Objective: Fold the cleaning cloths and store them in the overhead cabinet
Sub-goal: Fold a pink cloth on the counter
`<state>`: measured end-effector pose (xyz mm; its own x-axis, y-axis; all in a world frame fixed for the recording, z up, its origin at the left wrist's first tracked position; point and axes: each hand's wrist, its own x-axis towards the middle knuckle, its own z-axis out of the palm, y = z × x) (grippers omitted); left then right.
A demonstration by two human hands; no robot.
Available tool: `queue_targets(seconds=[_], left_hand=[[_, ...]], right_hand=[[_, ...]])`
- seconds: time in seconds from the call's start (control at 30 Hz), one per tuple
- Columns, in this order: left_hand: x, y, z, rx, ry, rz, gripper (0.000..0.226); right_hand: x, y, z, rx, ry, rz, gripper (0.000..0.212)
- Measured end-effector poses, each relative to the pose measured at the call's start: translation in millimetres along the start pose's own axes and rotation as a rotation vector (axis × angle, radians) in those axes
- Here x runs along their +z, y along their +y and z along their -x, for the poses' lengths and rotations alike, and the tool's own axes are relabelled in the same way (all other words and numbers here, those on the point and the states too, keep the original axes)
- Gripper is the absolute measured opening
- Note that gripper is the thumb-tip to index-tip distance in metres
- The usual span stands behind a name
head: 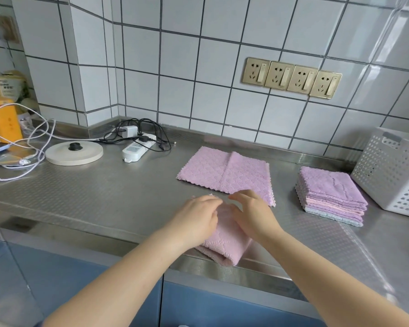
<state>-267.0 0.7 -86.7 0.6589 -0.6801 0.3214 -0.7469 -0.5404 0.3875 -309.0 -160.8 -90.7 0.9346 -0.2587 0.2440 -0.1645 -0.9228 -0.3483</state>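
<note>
I press my left hand (196, 218) and right hand (250, 213) flat, fingers together, on the pink cloth (222, 246) at the counter's (104, 197) near edge; I'd align corners before creasing. Its long axis runs away from me, toward the half-folded cloth (224, 173)

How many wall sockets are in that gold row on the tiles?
4, side by side above the countertop: first, second, third, fourth. Another plate sits far left, blurred.
</note>
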Motion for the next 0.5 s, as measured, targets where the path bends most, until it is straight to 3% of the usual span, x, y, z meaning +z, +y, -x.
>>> queue_targets(seconds=[0.13,0.3,0.43,0.5], left_hand=[[23.0,-5.4,-10.8,-0.005,-0.220,-0.118,0.049],[29.9,-18.1,-5.7,-0.083,-0.320,-0.204,0.055],[25.6,-23.3,-1.2,-0.118,-0.340,-0.226,0.057],[24.6,-25.4,0.6,-0.129,-0.341,-0.233,0.058]], right_hand=[[13.5,-15.0,26.1,0.042,-0.158,0.072,0.040],[27.1,-7.8,47.4,0.017,-0.225,0.165,0.086],[21.7,-1.2,53.2,0.049,-0.271,0.216,0.071],[19.2,1.6,57.5,0.069,-0.296,0.242,0.085]])
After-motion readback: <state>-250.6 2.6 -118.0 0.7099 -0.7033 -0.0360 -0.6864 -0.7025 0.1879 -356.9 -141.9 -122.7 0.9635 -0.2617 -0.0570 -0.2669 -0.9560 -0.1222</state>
